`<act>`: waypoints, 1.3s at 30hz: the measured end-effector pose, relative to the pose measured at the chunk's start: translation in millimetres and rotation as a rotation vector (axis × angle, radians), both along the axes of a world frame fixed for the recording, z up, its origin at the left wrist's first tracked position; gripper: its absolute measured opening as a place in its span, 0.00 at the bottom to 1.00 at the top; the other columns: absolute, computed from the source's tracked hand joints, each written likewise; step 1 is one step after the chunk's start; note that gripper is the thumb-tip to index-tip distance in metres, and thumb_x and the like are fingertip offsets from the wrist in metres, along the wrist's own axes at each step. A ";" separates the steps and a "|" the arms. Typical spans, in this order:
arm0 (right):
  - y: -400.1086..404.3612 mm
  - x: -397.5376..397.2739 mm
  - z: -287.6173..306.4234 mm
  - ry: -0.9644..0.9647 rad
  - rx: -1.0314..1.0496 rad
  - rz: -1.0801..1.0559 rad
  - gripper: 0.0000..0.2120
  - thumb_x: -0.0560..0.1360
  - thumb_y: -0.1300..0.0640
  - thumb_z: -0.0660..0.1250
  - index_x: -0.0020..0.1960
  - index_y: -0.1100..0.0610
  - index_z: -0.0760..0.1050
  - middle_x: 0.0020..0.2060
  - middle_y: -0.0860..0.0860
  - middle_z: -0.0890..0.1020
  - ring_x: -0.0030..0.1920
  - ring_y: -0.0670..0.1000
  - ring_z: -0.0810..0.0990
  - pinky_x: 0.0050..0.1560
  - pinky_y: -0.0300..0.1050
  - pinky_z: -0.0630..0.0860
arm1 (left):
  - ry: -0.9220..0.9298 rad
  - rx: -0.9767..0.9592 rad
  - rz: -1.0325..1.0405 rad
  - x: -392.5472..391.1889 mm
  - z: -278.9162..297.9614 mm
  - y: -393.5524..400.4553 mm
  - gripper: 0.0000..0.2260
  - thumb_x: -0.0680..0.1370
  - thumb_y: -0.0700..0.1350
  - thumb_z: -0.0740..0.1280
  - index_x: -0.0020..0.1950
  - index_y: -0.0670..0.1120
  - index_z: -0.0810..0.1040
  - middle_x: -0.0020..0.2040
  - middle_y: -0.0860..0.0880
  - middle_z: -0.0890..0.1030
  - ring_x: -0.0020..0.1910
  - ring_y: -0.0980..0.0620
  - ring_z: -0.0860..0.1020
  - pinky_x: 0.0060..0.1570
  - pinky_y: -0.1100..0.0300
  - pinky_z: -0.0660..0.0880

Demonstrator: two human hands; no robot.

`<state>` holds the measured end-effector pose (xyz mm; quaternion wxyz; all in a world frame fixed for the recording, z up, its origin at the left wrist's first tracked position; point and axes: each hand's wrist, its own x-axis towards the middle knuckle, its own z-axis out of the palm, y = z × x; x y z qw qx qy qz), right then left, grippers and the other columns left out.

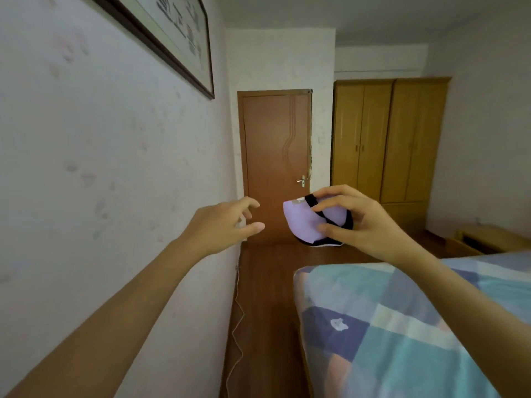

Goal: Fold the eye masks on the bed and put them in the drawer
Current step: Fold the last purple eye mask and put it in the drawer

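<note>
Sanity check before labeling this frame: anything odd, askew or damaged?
Mostly normal. One oddity: a thin white cord dangles loosely down the wall by the bed. The right hand holds the lilac eye mask; the left hand is empty.

Bed (402, 326) right, door (275, 156) ahead.

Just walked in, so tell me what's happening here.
A person stands beside the bed, holding a folded lilac eye mask with a black strap in the right hand, up in the air. The left hand is empty, fingers loosely spread, reaching forward along the wall. No drawer is in view.
</note>
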<state>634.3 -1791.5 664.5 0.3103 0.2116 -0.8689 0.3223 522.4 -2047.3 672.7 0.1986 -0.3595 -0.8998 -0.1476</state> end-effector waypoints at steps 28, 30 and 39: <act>173.7 -705.2 2.4 -0.025 0.077 0.092 0.14 0.71 0.59 0.72 0.56 0.52 0.79 0.62 0.42 0.74 0.63 0.42 0.72 0.61 0.44 0.75 | 0.107 -0.051 0.065 -679.6 3.2 158.1 0.24 0.74 0.67 0.58 0.67 0.60 0.67 0.58 0.60 0.76 0.49 0.58 0.77 0.48 0.58 0.76; 183.8 -747.9 1.5 -0.031 0.090 0.069 0.14 0.72 0.59 0.72 0.56 0.52 0.79 0.62 0.43 0.74 0.64 0.42 0.72 0.62 0.45 0.74 | 0.102 -0.059 0.042 -730.1 3.1 172.1 0.24 0.74 0.67 0.58 0.66 0.61 0.66 0.58 0.61 0.76 0.49 0.59 0.77 0.48 0.59 0.76; 269.9 -915.8 13.4 -0.022 0.091 -0.055 0.14 0.72 0.60 0.72 0.57 0.54 0.79 0.62 0.45 0.75 0.64 0.44 0.72 0.64 0.43 0.72 | 0.094 -0.063 -0.118 -932.8 9.9 279.5 0.23 0.75 0.65 0.59 0.67 0.60 0.66 0.58 0.61 0.76 0.51 0.60 0.76 0.47 0.60 0.74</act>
